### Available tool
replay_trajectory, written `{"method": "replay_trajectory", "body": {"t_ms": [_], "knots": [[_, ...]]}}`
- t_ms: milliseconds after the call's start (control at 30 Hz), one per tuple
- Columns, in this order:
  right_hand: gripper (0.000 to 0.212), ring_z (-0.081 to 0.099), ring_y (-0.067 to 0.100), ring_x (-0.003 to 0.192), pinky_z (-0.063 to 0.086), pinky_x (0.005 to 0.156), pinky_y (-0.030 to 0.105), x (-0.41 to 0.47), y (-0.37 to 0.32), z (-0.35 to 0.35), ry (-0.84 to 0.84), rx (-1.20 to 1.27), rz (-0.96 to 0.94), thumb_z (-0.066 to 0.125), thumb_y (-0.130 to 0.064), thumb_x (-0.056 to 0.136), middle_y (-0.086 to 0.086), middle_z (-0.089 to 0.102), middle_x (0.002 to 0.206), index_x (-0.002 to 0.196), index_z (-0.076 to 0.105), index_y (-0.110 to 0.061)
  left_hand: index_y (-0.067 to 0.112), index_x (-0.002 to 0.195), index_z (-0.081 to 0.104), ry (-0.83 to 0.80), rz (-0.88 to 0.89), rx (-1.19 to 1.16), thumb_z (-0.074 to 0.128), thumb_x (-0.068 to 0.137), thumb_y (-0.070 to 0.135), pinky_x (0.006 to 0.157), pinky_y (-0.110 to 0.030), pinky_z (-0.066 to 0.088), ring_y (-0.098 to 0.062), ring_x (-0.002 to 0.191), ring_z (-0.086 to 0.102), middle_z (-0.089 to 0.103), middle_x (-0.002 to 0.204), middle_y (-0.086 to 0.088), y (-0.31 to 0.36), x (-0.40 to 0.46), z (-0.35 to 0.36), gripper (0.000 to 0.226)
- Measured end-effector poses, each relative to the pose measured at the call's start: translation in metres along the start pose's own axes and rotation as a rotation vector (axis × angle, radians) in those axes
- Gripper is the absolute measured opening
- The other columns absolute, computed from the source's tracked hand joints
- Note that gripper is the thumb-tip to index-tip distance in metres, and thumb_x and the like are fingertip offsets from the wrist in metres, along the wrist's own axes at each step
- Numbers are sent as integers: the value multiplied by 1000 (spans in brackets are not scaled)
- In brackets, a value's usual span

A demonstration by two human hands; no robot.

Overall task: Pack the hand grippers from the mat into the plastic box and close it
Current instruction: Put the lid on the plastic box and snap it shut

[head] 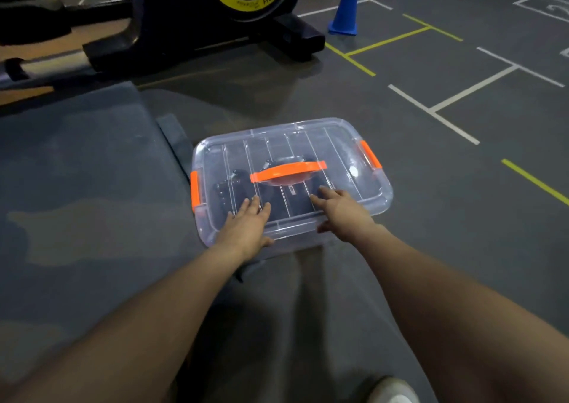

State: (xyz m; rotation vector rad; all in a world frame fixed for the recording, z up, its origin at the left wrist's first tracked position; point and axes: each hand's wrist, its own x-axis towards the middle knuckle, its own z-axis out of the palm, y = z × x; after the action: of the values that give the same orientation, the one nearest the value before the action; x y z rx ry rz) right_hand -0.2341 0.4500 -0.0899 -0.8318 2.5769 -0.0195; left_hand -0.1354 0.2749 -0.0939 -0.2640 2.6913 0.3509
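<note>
Grey gym floor (431,187) under me, marked with white and yellow lines, and a dark mat (77,187) spreads out on my left. Up ahead stands an exercise bike (215,17) with a yellow-ringed wheel, a blue cone (346,5) just right of it, something red behind that. The clear plastic box (338,144) sits on the floor at the mat's edge, lid on, orange handle (288,171) across the top, orange clips at both short ends. Dark hand grippers (234,187) show through the lid, inside. My left hand (246,224) lies flat on the near edge of the lid, fingers straight. My right hand (341,211) presses beside it, fingers spread, holding nothing.
</note>
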Motion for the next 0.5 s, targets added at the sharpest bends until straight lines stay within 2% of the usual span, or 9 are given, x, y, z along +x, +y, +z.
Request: {"method": "replay_trajectory", "body": {"t_ms": [100,167,233,300,400,500], "knots": [[70,29,33,139,30,114,38,10,3,-7,30,-81,-53,65,-22,86,8,28,153,147,32,-16,16,151,6,11,-16,-14,52,93,32,116,-53,10,-28,148,-4,-6,160,-9,2,7,-5,76],[53,46,33,127,37,106,38,24,8,-18,127,-160,-94,62,-19,86,8,48,136,137,46,-15,14,150,11,38,-22,-12,50,94,34,117,-54,14,-31,148,1,-1,160,-11,5,20,-17,71],[42,55,31,118,43,100,37,41,13,-34,191,-212,-111,57,-14,87,5,58,126,129,54,-18,13,149,17,61,-20,-3,49,94,34,115,-54,21,-35,146,8,8,158,-15,8,36,-29,67],[41,57,29,117,47,97,36,57,13,-44,185,-257,-122,54,-11,88,3,61,124,128,56,-21,14,147,20,49,-29,6,51,93,32,112,-56,25,-37,144,12,11,157,-17,9,50,-34,65],[40,57,27,117,45,93,35,74,8,-36,144,-305,-156,57,-13,87,5,59,124,127,56,-19,16,149,16,7,-75,-5,49,94,29,114,-60,14,-36,146,0,-1,159,-15,-1,62,-28,66],[36,58,28,115,45,91,36,94,2,-36,208,-274,-174,53,-11,89,5,58,123,124,56,-16,17,150,14,45,-80,-2,49,94,29,114,-60,11,-34,147,-3,-2,159,-12,-17,77,-34,67]]}}
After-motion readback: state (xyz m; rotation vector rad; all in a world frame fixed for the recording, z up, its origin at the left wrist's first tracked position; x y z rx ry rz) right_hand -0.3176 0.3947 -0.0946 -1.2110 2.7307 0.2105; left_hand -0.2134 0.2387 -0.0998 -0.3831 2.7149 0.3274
